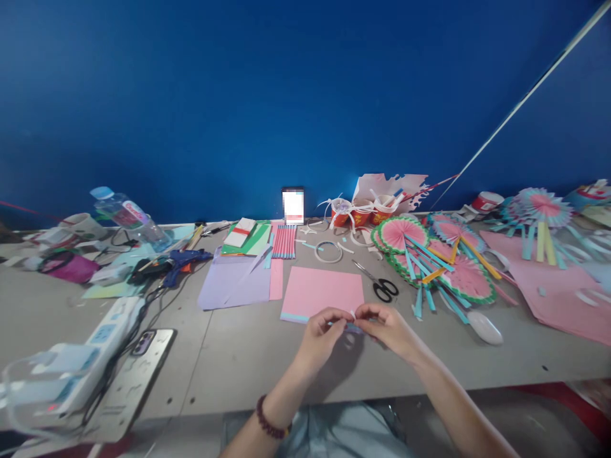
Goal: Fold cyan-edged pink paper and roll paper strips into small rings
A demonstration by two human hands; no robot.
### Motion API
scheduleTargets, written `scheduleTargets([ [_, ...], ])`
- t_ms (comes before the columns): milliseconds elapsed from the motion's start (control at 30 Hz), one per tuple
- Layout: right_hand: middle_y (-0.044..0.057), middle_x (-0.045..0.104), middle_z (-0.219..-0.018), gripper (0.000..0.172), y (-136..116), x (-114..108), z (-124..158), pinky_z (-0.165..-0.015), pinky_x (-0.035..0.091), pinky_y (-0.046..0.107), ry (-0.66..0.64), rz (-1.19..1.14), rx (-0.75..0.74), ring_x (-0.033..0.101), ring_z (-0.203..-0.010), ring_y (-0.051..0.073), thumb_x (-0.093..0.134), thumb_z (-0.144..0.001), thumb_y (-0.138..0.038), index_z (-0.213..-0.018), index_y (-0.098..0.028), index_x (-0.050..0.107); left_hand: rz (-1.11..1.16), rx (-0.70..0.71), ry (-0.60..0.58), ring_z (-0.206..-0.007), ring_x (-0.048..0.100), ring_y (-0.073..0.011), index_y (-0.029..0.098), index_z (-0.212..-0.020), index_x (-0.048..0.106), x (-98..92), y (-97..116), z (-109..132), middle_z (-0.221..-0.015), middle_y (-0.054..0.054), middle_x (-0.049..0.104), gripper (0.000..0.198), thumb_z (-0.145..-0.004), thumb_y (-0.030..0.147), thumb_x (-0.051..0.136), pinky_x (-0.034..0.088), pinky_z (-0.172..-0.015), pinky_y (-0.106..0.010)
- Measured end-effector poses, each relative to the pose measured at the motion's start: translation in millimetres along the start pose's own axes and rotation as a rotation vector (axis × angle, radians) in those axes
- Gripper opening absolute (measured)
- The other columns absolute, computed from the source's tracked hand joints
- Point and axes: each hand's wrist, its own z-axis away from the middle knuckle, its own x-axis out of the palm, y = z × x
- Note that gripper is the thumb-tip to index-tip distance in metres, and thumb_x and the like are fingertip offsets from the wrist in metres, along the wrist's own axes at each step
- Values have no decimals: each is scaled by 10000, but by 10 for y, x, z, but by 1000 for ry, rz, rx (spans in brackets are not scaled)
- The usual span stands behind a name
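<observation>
Above the near edge of the table, my left hand [322, 337] and my right hand [391, 329] meet fingertip to fingertip. Both are closed in a pinch on a small white strip [353, 314], whose full shape the fingers hide. Just beyond them lies a pink paper sheet [324, 289], with blue and purple edges showing along its near side. Black-handled scissors [385, 291] rest to the right of the sheet, blades pointing away to the left. A ring of white strip [328, 252] lies behind the sheet.
Watermelon-patterned paper fans [461, 277] and a white computer mouse [484, 327] are on the right. Purple paper [236, 280] and pink folded strips [284, 242] lie left of centre. Farther left are a glue gun [184, 264], a bottle [128, 213], a power strip [102, 350] and a phone [138, 381].
</observation>
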Motion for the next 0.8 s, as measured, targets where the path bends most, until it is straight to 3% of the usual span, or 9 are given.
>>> scheduleTargets([
  [100,-28,557,-618,299,32,-2,7,-459,312,204,5,-61,1,408,-469,60,746,-640,-425,-710,-159,627,-63,28,-24,-702,598,-162,164,-789,719,12,-44,3,-805,-71,696,219,-754,375,672,458,-633,-257],
  [200,-36,533,-573,287,39,-40,45,-466,303,209,27,-73,-4,410,-472,67,756,-629,-415,-677,-158,637,-226,177,-27,-807,627,-182,173,-802,710,24,-90,3,-848,-76,691,187,-828,304,580,479,-707,-278],
  [400,-34,542,-563,300,182,-292,160,-493,346,223,249,-115,9,447,-492,89,773,-613,-423,-716,-165,660,-835,467,17,-998,615,-228,166,-1123,610,59,-243,65,-1057,-113,669,296,-854,151,489,514,-867,-399],
  [567,-16,575,-626,355,348,-434,243,-499,374,235,389,-251,-36,489,-513,104,784,-618,-468,-780,-178,657,-1250,590,-63,-1185,537,-313,132,-1204,571,111,-455,266,-1232,-154,609,400,-876,362,561,491,-951,-469],
  [733,17,600,-656,365,336,-454,333,-499,412,269,449,-326,-49,519,-549,141,805,-579,-499,-725,-200,655,-1348,699,-99,-1208,528,-298,138,-1251,556,55,-692,510,-1286,-151,591,616,-841,597,526,452,-1001,-431],
  [800,22,595,-642,344,323,-469,362,-498,418,289,466,-318,-53,520,-553,156,803,-583,-497,-712,-214,656,-1343,815,-130,-1181,546,-289,135,-1221,575,3,-814,571,-1246,-154,617,662,-817,656,506,453,-985,-417],
])
